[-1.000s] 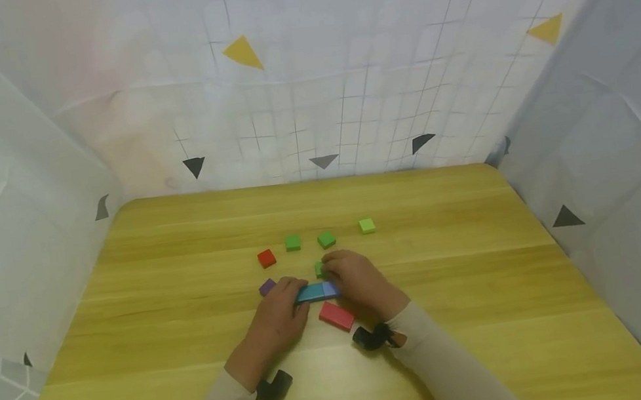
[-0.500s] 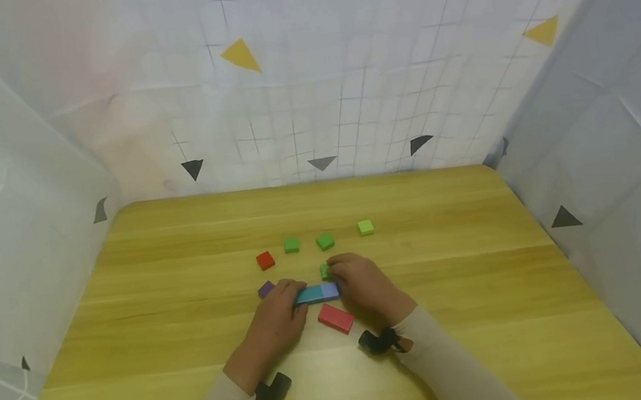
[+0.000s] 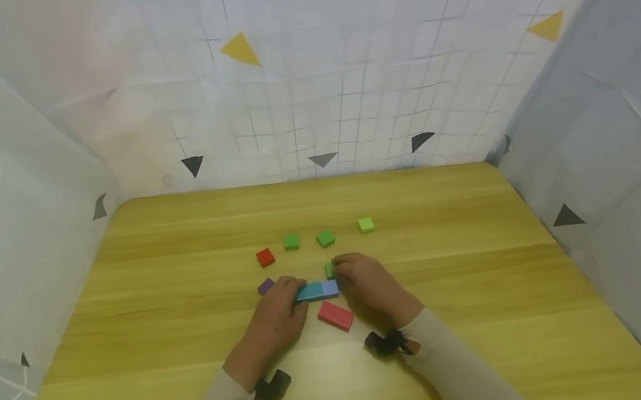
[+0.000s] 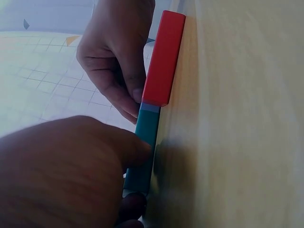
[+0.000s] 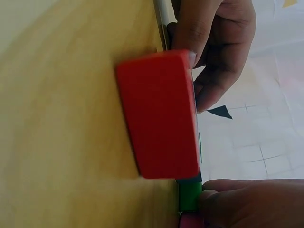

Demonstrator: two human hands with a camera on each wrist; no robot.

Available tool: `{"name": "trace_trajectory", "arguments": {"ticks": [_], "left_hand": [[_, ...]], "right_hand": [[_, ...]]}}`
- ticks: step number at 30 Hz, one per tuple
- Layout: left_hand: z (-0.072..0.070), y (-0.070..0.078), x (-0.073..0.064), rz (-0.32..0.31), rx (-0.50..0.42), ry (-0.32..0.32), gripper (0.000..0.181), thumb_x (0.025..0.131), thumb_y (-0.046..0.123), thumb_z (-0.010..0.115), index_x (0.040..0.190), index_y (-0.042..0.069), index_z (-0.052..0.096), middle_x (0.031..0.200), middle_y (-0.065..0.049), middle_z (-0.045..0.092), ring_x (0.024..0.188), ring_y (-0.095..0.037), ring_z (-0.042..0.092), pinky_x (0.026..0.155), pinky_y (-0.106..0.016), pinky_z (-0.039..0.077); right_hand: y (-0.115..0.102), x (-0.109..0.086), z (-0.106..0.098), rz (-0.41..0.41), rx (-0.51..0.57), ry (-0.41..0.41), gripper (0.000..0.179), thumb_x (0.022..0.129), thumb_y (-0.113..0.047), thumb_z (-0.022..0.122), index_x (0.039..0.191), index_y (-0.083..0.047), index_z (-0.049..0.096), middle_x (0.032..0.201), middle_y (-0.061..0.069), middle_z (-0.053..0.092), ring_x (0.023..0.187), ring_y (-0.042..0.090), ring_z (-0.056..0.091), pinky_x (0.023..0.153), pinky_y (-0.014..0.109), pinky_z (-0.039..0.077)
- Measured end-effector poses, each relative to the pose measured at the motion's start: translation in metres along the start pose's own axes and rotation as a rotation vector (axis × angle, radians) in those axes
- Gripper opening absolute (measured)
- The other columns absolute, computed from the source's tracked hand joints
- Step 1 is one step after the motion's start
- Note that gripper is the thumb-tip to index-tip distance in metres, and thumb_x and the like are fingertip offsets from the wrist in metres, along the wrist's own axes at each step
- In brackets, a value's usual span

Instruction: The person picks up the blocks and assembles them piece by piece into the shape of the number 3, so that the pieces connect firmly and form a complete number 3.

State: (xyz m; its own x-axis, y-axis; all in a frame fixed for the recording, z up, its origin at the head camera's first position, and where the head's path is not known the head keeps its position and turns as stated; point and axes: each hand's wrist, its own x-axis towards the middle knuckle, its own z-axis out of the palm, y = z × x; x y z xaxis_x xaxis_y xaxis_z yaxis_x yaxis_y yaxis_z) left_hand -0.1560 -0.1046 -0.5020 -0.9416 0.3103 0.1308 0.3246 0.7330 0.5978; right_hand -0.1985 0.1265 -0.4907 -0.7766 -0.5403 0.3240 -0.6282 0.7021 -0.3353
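Note:
My left hand (image 3: 274, 317) grips the left end of a teal block (image 3: 310, 292), thumb on its near side and fingers at its far edge. A periwinkle block (image 3: 330, 288) sits end to end with the teal one, to its right. With curled fingers my right hand (image 3: 368, 283) holds a small green block (image 3: 329, 270) just behind the periwinkle block; the hand covers much of it. In the right wrist view a pink block (image 5: 191, 221) shows beside the green block (image 5: 190, 195). In front of the teal and periwinkle row lies a red-pink oblong block (image 3: 336, 316).
Behind the hands are two green blocks (image 3: 291, 241), a lime block (image 3: 365, 224) and a red block (image 3: 265, 258). A purple block (image 3: 266, 286) lies by the left fingers. The wooden table (image 3: 446, 212) ends at printed white cloth (image 3: 314, 95) at the back and both sides.
My right hand has shifted a little to the right, taking the green block along and uncovering the right end of the periwinkle block. The left hand has stayed on the teal block.

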Motion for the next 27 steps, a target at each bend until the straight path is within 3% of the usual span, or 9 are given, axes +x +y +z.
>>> {"name": "trace_trajectory", "arguments": {"ticks": [8, 27], "left_hand": [[0.0010, 0.0003, -0.0011, -0.031, 0.034, -0.034, 0.037, 0.097, 0.024, 0.063, 0.133, 0.015, 0.058, 0.130, 0.001, 0.059, 0.123, -0.016, 0.056, 0.103, -0.038, 0.048], [0.0019, -0.0004, 0.0007, -0.027, 0.027, -0.029, 0.037, 0.097, 0.024, 0.063, 0.132, 0.013, 0.059, 0.129, 0.000, 0.059, 0.122, -0.017, 0.057, 0.103, -0.039, 0.048]], "right_hand": [[0.0003, -0.0053, 0.0017, 0.026, 0.006, 0.001, 0.017, 0.095, -0.008, 0.064, 0.107, -0.008, 0.076, 0.119, 0.005, 0.069, 0.113, 0.020, 0.064, 0.099, 0.035, 0.051], [0.0012, -0.0071, 0.0032, -0.002, 0.037, 0.036, 0.017, 0.094, -0.007, 0.065, 0.108, -0.007, 0.075, 0.119, 0.005, 0.069, 0.112, 0.020, 0.064, 0.097, 0.036, 0.052]]}}
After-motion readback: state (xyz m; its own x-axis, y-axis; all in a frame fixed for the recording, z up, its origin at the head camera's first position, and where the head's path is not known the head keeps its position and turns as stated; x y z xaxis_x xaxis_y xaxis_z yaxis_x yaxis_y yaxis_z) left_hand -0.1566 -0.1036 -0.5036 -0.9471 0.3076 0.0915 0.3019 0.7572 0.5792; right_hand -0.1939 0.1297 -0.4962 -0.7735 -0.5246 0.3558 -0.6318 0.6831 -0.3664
